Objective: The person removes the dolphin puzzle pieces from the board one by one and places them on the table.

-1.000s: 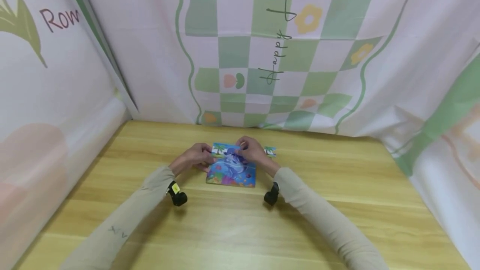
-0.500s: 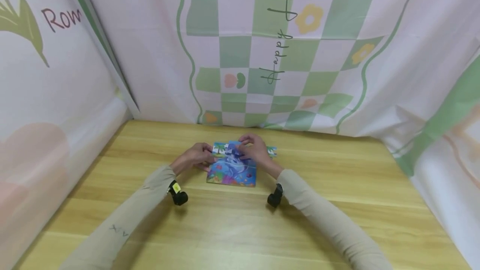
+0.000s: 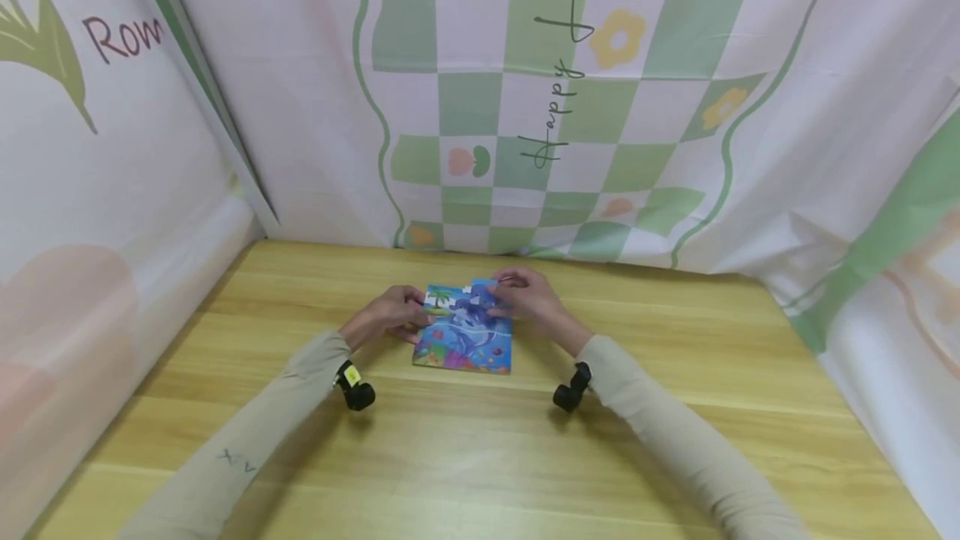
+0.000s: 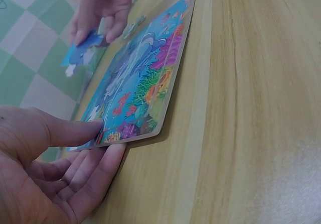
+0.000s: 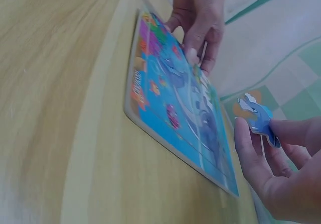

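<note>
A jigsaw puzzle board (image 3: 463,347) with a blue undersea dolphin picture lies on the table. My left hand (image 3: 390,312) grips its left edge, thumb on top and fingers underneath, as the left wrist view shows. Between thumb and fingers of my right hand (image 3: 534,298) is a blue puzzle piece (image 5: 258,117) with part of a dolphin on it. That piece is raised over the board's far side, and its knobbed edge stands out toward the left. A palm tree (image 3: 438,297) is printed at the board's far left corner.
Past the board, a small loose piece (image 4: 133,27) lies on the wooden table (image 3: 465,457) near the right hand. A white and green checked cloth (image 3: 555,107) hangs behind the table, and another cloth (image 3: 112,273) stands along the left.
My right hand has moved to the right, carrying the puzzle piece along the board's far side, and now covers the loose palm tree piece in the head view. My left hand stays put.
</note>
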`<state>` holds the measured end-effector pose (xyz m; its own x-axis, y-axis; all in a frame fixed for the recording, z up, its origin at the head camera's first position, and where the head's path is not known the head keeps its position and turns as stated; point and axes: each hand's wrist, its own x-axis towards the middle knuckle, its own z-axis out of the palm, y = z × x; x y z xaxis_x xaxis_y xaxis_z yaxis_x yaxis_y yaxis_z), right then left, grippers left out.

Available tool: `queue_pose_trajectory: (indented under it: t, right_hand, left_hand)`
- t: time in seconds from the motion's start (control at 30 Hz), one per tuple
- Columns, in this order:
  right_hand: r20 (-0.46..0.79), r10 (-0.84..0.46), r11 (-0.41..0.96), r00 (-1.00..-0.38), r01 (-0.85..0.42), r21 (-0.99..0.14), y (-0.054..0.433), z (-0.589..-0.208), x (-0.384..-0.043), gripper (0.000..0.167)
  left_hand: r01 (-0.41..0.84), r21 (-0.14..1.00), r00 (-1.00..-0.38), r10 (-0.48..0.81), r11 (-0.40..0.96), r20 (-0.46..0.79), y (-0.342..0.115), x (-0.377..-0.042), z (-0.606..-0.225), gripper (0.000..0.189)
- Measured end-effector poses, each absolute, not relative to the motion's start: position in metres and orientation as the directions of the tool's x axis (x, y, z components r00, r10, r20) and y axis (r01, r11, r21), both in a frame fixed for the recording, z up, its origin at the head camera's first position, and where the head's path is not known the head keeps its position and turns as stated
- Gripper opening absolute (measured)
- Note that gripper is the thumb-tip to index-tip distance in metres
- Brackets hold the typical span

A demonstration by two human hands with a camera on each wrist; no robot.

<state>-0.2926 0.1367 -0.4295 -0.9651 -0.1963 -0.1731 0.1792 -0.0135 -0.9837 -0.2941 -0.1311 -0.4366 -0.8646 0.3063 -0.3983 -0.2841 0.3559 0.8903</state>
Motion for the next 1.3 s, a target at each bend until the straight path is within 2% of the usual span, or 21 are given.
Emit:
queue_pose_trajectory:
  t: [0.33,0.57,1.07,1.3]
  right_hand:
    - [-0.16,-0.191,0.038,-0.969,0.155,-0.987,0.171,-0.425,-0.296,0.033]
    - [-0.191,-0.211,0.131,-0.959,0.166,-0.977,0.199,-0.422,-0.294,0.037]
    - [-0.208,-0.14,0.266,-0.968,0.165,-0.95,0.26,-0.417,-0.288,0.046]
    - [-0.224,-0.122,0.27,-0.967,0.185,-0.945,0.276,-0.419,-0.286,0.047]
  left_hand:
    - [-0.279,0.887,-0.864,0.307,0.369,-0.4,-0.134,-0.294,-0.435,0.051]
    - [-0.281,0.887,-0.864,0.305,0.366,-0.4,-0.135,-0.293,-0.435,0.053]
    - [-0.286,0.883,-0.86,0.307,0.372,-0.408,-0.133,-0.293,-0.432,0.051]
    - [-0.283,0.883,-0.859,0.312,0.374,-0.407,-0.132,-0.293,-0.433,0.051]
